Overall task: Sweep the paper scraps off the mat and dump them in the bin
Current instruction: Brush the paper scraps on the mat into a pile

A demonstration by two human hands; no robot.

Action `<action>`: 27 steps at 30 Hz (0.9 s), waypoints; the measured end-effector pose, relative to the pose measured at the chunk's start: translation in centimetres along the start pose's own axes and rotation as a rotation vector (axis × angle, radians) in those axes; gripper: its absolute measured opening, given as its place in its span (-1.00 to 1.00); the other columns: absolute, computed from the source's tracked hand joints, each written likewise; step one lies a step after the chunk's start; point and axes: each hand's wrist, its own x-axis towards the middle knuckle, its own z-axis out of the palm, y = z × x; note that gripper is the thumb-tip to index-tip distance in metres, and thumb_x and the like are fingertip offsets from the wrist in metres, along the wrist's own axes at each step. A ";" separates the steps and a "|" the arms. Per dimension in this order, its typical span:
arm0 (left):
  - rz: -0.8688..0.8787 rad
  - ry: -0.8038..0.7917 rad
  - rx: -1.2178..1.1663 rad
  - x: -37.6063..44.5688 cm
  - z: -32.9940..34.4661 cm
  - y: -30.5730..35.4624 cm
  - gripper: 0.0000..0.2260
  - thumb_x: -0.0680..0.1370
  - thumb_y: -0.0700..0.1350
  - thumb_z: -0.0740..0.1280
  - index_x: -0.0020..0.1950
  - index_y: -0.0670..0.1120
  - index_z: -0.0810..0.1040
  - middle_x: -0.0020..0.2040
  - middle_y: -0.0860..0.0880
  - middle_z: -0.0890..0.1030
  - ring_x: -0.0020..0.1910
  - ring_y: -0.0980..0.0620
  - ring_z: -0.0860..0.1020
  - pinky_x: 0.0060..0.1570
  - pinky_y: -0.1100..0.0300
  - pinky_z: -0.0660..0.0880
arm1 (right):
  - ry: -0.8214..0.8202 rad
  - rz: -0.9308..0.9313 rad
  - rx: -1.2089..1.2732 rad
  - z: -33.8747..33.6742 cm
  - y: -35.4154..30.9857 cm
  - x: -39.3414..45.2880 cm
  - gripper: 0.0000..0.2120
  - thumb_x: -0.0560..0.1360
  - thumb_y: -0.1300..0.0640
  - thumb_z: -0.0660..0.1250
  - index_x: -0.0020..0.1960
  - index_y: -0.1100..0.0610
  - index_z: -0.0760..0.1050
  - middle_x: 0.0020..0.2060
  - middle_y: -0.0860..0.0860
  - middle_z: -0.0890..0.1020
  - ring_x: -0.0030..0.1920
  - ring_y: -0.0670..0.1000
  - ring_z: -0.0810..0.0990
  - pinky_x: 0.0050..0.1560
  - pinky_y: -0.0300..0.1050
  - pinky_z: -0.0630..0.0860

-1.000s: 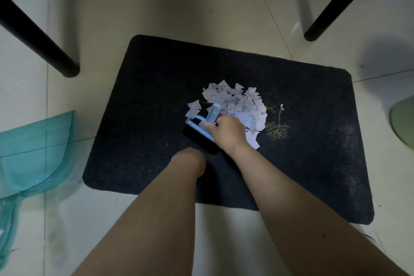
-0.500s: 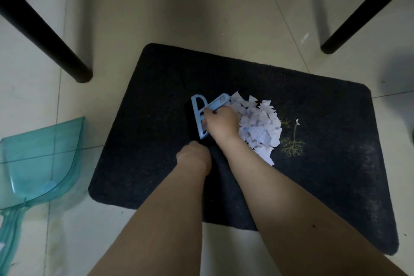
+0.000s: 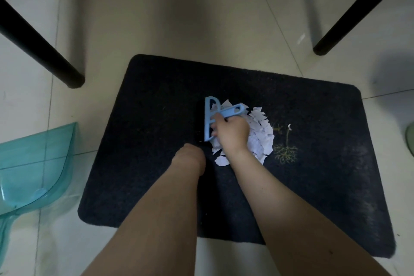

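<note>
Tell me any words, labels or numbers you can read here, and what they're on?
None can be read.
paper scraps: faint grey marks, too blurred to read.
mat: only a plant drawing, no words.
brush and dustpan: no label visible.

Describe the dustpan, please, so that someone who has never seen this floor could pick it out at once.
Start at the dark mat on the pale tiled floor. Look off its left edge, where the dustpan lies on the tiles, apart from the mat. It is see-through teal plastic, unlike the opaque light-blue brush gripped by the right hand.
</note>
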 end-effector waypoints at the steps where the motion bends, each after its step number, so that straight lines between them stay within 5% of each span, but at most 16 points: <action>1: -0.001 -0.002 0.022 0.3 -0.2 0.1 -0.58 0.55 -0.06 0.27 0.34 -0.25 0.44 0.30 -0.21 0.46 0.26 -0.15 0.48 0.14 0.09 0.49 | -0.049 0.010 0.014 0.4 0.1 0.1 -0.71 0.56 0.10 0.26 -0.19 0.31 0.57 -0.33 0.11 0.65 -0.42 -0.02 0.62 -0.32 -0.07 0.60; 5: 0.055 0.005 0.038 1.1 0.0 0.2 -0.59 0.56 -0.05 0.28 0.35 -0.23 0.44 0.30 -0.19 0.48 0.25 -0.11 0.51 0.10 0.13 0.50 | -0.077 -0.038 -0.169 1.2 1.0 0.8 -0.65 0.57 0.05 0.21 -0.30 0.23 0.49 -0.35 0.11 0.64 -0.36 0.03 0.63 -0.36 -0.07 0.59; 10: 0.008 0.063 0.068 1.5 -0.1 0.3 -0.54 0.51 0.00 0.36 0.37 -0.14 0.45 0.32 -0.14 0.45 0.27 -0.07 0.49 0.09 0.14 0.50 | 0.140 -0.045 -0.223 -1.2 0.5 1.6 -0.63 0.58 0.08 0.19 -0.38 0.16 0.33 -0.49 -0.03 0.42 -0.51 -0.11 0.37 -0.57 -0.37 0.20; 13: 0.015 0.069 0.106 1.3 -0.6 0.5 -0.47 0.47 0.11 0.40 0.37 -0.10 0.45 0.30 -0.09 0.46 0.25 -0.03 0.49 0.03 0.16 0.49 | 0.234 -0.085 -0.122 -1.4 -0.8 2.3 -0.71 0.56 0.09 0.22 -0.28 0.21 0.41 -0.47 -0.02 0.47 -0.48 -0.09 0.43 -0.49 -0.30 0.27; 19: 0.027 0.010 0.123 1.4 -1.2 0.9 -0.41 0.47 0.17 0.38 0.40 -0.13 0.41 0.30 -0.08 0.49 0.26 -0.02 0.49 0.01 0.16 0.50 | 0.151 -0.038 -0.094 1.1 -0.9 3.7 -0.80 0.57 0.10 0.22 -0.02 0.24 0.51 -0.27 0.00 0.61 -0.31 -0.08 0.57 -0.46 -0.37 0.30; 27: 0.037 -0.034 0.141 1.7 -1.4 0.8 -0.47 0.46 0.14 0.41 0.34 -0.09 0.49 0.24 -0.04 0.56 0.21 -0.01 0.54 -0.04 0.18 0.47 | 0.262 0.027 0.014 -2.8 -0.1 2.0 -0.77 0.56 0.13 0.21 -0.16 0.25 0.52 -0.33 0.07 0.61 -0.36 0.03 0.58 -0.46 -0.30 0.44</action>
